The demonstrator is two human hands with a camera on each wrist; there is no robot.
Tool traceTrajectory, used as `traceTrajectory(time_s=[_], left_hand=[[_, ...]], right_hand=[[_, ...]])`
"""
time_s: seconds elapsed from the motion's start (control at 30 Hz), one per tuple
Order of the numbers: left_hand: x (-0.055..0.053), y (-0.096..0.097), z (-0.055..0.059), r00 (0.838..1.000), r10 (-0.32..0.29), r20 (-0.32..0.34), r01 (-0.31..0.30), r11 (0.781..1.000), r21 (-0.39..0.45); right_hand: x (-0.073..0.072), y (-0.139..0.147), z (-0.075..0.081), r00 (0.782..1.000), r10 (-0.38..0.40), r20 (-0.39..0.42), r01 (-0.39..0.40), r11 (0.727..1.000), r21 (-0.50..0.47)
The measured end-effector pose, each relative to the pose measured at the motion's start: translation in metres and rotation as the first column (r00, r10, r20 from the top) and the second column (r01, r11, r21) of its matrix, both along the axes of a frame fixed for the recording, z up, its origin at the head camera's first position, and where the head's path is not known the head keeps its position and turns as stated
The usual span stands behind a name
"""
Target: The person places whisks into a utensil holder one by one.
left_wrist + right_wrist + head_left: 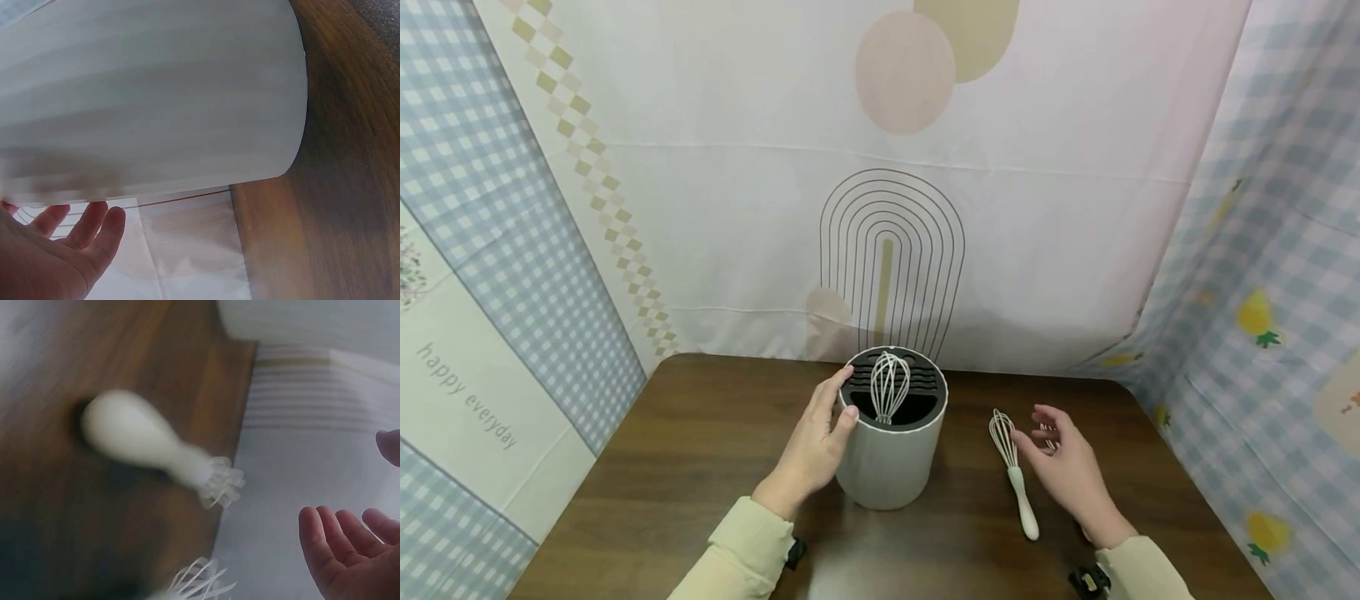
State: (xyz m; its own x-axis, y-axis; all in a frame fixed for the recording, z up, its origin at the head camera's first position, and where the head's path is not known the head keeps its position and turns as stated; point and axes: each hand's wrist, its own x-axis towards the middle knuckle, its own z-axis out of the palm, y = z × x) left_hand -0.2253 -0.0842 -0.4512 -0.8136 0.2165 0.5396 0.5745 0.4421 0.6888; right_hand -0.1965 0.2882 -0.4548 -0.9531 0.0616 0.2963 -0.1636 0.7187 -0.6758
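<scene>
A pale grey round utensil holder [891, 467] with a black slotted top stands on the table, and a whisk [889, 385] is upright in its front opening, wires up. My left hand [816, 437] rests against the holder's left side, thumb and fingertips spread at the rim. In the left wrist view the fingers [107, 231] lie along the holder's wall [156, 112]. A cream-handled whisk [1021, 496] lies to the right of the holder. Just right of it hovers my right hand [1071, 471], fingers loosely bent and holding nothing. Behind that hand another whisk [197, 584] is mostly hidden.
The brown wooden table [700, 467] ends at a white patterned cloth [737, 250] hanging behind it. Blue checked cloths hang at the left [497, 208] and right [1285, 250]. Dark wrist straps [1088, 581] show at both cuffs.
</scene>
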Motion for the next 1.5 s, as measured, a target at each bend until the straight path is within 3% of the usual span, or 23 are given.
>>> traceTrajectory(time_s=[0.37,0.7,1.5], left_hand=[[0.002,0.002,0.002,1.000,0.003,0.008,-0.003,1.000,0.013],[0.002,0.002,0.000,1.000,0.001,0.018,-0.001,1.000,0.005],[0.002,0.001,0.001,1.000,0.005,0.008,-0.005,1.000,0.014]], right_hand=[[0.012,0.048,-0.025,0.980,-0.139,0.144,0.120,0.984,0.132],[0.014,0.067,-0.036,0.928,-0.204,0.312,0.177,0.978,0.113],[0.012,0.072,-0.044,0.910,-0.191,0.368,0.153,0.980,0.129]])
